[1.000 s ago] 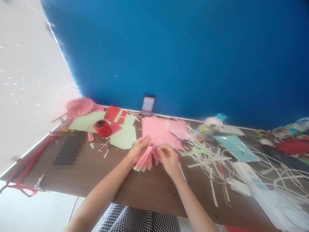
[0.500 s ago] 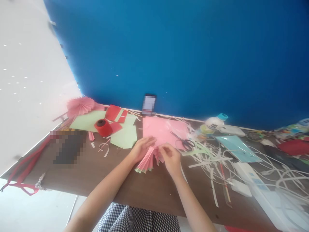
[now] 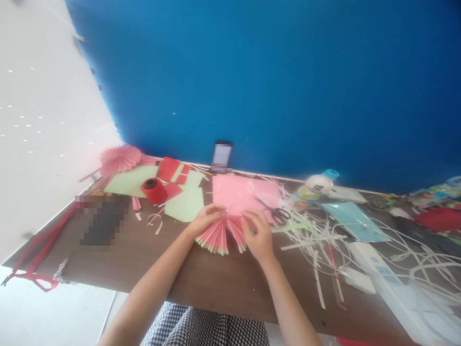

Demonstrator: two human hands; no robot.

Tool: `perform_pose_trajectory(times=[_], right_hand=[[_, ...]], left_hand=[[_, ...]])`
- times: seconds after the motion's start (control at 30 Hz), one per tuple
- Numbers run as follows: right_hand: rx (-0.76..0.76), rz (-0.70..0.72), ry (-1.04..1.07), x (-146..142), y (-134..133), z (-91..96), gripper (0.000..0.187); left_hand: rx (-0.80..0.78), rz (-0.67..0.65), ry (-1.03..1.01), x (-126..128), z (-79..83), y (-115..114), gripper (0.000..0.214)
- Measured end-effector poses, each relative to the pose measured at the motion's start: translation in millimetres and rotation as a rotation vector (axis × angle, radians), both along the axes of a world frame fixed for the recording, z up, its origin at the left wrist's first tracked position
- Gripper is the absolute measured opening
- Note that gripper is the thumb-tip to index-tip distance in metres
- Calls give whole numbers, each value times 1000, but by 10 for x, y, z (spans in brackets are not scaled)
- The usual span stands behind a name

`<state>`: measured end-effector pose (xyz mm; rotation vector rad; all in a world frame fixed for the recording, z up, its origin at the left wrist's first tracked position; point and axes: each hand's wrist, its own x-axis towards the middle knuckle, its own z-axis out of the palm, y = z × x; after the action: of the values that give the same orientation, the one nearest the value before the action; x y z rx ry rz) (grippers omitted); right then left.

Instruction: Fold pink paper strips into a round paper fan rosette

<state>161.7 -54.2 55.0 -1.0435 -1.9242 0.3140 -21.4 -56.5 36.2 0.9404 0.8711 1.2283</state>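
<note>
A pink pleated paper fan [image 3: 220, 234] with a green edge lies spread on the brown table [image 3: 216, 283] in front of me. My left hand [image 3: 205, 217] grips its left side near the top, fingers curled on the folds. On the fan's right side, my right hand [image 3: 258, 236] pinches and presses the pleats. Just behind the fan lies a flat pink paper sheet [image 3: 237, 192].
Black scissors [image 3: 274, 211] lie on the pink sheet. A red ribbon roll [image 3: 153, 191], green sheets [image 3: 185, 204], a finished pink rosette [image 3: 120, 158] sit left. A glue bottle [image 3: 317, 183], white paper strips [image 3: 324, 240], a power strip [image 3: 382, 274] crowd the right. A phone [image 3: 221, 156] leans on the blue wall.
The fan has been spread wider, from a narrow bundle into a broad half-circle. My right hand moved right and down along its edge; my left hand shifted up slightly.
</note>
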Motion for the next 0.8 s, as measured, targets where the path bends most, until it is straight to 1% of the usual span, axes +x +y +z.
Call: perform_pose_trajectory(times=[0.1, 0.13, 0.17, 0.27, 0.33, 0.4, 0.5, 0.6, 0.73, 0.8], right_hand=[[10, -4, -196, 40, 0, 16, 45], [-12, -4, -239, 46, 4, 11, 52], [-38, -7, -261, 51, 12, 0, 54], [-79, -35, -254, 65, 57, -58, 47], [-47, -56, -224, 76, 90, -89, 38], [4, -41, -209, 83, 108, -95, 25], [33, 32, -205, 81, 102, -65, 10], [-14, 80, -155, 80, 84, -37, 9], [-105, 115, -32, 98, 74, -36, 11], [-144, 131, 4, 106, 67, -36, 10]], left_hand=[[-36, 36, -48, 1, -54, 40, 24], [-54, 24, -92, 6, -57, 40, 24], [-75, 3, -142, 12, -52, 34, 24], [-128, -67, -265, 20, -12, 6, 24], [-123, -114, -281, 17, 13, -7, 25], [-101, -146, -221, 13, 26, -14, 29], [-62, -168, -122, 15, 19, -19, 30], [-51, -157, -91, 21, -3, -19, 30], [-62, -105, -20, 17, -18, -8, 35], [-35, -94, -4, 13, -11, -4, 34]])
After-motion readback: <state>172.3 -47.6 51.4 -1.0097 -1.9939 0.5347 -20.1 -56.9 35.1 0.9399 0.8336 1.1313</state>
